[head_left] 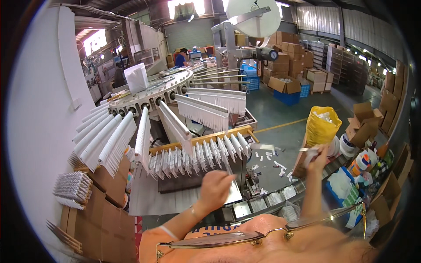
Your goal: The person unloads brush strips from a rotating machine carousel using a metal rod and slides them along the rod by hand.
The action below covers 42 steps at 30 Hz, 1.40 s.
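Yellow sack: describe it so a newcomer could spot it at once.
Right of the round machine, find the person's right hand. Just beyond it stands the yellow sack, open-topped, holding white pieces; bright yellow distinguishes it from nearby brown cartons.

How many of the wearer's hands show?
2: left hand at lower centre, in front of the wooden bar; right hand, blurred, just below the yellow bag in the picture.

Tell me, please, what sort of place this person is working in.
Most likely a factory or workshop floor: a large round machine has white-fringed bars radiating from its rim, stacked cardboard boxes stand farther back, and a corrugated metal wall rises behind them.
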Each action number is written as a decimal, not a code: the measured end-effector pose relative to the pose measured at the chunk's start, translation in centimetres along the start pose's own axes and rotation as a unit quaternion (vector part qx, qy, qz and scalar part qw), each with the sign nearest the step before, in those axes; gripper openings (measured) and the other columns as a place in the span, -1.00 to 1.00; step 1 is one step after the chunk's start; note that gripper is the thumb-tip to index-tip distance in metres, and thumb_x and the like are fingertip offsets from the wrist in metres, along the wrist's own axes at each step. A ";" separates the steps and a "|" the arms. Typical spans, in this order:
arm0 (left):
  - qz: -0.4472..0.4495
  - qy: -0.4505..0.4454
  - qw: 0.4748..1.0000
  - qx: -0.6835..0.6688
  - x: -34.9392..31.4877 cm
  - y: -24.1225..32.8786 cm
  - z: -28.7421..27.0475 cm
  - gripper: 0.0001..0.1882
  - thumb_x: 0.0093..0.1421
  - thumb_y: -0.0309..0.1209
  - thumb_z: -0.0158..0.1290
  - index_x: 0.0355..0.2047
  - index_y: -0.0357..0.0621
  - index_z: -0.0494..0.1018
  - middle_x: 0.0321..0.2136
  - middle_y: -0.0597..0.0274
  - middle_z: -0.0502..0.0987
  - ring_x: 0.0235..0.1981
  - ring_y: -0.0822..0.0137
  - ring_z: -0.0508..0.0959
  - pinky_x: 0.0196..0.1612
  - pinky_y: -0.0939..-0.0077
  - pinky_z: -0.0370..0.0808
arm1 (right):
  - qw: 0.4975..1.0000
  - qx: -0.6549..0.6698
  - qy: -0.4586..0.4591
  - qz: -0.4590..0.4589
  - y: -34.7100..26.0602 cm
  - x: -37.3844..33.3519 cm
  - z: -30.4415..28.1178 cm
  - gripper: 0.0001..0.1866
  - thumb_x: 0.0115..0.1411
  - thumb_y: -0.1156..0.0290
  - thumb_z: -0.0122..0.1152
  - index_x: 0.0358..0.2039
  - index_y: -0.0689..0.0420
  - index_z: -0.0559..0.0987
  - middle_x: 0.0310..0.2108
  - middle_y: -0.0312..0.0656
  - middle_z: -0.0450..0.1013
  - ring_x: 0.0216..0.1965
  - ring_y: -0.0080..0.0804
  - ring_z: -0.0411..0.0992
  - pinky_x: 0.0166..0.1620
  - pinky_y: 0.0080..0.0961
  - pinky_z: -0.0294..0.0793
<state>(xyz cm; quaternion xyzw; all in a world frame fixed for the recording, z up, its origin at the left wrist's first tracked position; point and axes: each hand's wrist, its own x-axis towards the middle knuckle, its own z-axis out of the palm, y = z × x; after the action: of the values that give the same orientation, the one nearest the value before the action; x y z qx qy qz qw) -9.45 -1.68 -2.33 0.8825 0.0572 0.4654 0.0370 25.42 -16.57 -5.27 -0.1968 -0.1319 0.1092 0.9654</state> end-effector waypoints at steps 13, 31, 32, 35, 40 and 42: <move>-0.328 -0.270 0.606 -0.673 0.0 -2.1 3.9 -0.32 0.21 -0.55 -0.21 0.23 -0.08 -0.32 -0.40 0.01 0.46 -0.51 0.43 0.45 -0.41 0.62 0.40 | 0.890 -0.380 -0.239 -0.086 5.5 -20.3 1.0 -0.70 0.12 0.45 -0.06 -0.10 0.19 0.29 -0.56 -0.24 0.39 -0.64 -0.63 0.23 -0.58 -0.71 0.22; -0.424 -0.077 0.745 -0.509 -16.1 -19.1 -15.4 -0.74 0.10 -0.58 -0.16 -0.15 -0.21 0.24 -0.64 0.26 0.39 -0.63 0.52 0.38 -0.58 0.65 0.31 | 0.692 -0.560 -0.417 -0.185 10.4 -44.0 15.4 -0.78 -0.08 0.65 0.08 -0.34 0.25 0.48 -0.61 -0.17 0.43 -0.61 -0.34 0.41 -0.51 -0.54 0.39; -0.438 -0.042 0.746 -0.500 -16.1 -21.0 -15.2 -0.76 0.10 -0.57 -0.17 -0.17 -0.20 0.25 -0.66 0.28 0.36 -0.67 0.52 0.32 -0.62 0.66 0.25 | 0.674 -0.559 -0.445 -0.188 10.4 -44.3 16.2 -0.78 -0.08 0.65 0.08 -0.34 0.27 0.48 -0.61 -0.18 0.43 -0.62 -0.34 0.42 -0.52 -0.55 0.40; -0.475 0.004 0.698 -0.535 -14.4 -25.3 -14.1 -0.81 0.12 -0.55 -0.19 -0.22 -0.18 0.28 -0.69 0.31 0.31 -0.73 0.51 0.25 -0.68 0.65 0.17 | 0.640 -0.570 -0.475 -0.201 10.2 -45.5 18.6 -0.78 -0.09 0.64 0.10 -0.34 0.28 0.48 -0.62 -0.19 0.43 -0.61 -0.33 0.44 -0.53 -0.56 0.41; -0.496 -0.028 0.555 -0.667 -11.7 -29.3 -11.5 -0.90 0.15 -0.45 -0.17 -0.36 -0.08 0.35 -0.75 0.33 0.27 -0.79 0.47 0.20 -0.75 0.61 0.11 | 0.609 -0.614 -0.460 -0.201 10.9 -46.6 21.4 -0.74 -0.13 0.68 0.13 -0.34 0.29 0.48 -0.62 -0.17 0.41 -0.62 -0.31 0.42 -0.56 -0.56 0.39; -0.512 -0.021 0.537 -0.671 -11.3 -29.2 -11.0 -0.91 0.15 -0.41 -0.15 -0.38 -0.09 0.35 -0.75 0.33 0.27 -0.79 0.48 0.21 -0.75 0.62 0.12 | 0.602 -0.626 -0.455 -0.197 11.2 -46.7 22.3 -0.73 -0.14 0.69 0.14 -0.33 0.29 0.47 -0.62 -0.15 0.40 -0.63 -0.31 0.41 -0.57 -0.56 0.37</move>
<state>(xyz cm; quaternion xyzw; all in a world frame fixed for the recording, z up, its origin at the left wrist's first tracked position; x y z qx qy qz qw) -26.81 25.84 -8.76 0.4295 0.1693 0.2505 0.8509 -26.96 -10.90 0.04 -0.6469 -0.6261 -0.1176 0.4191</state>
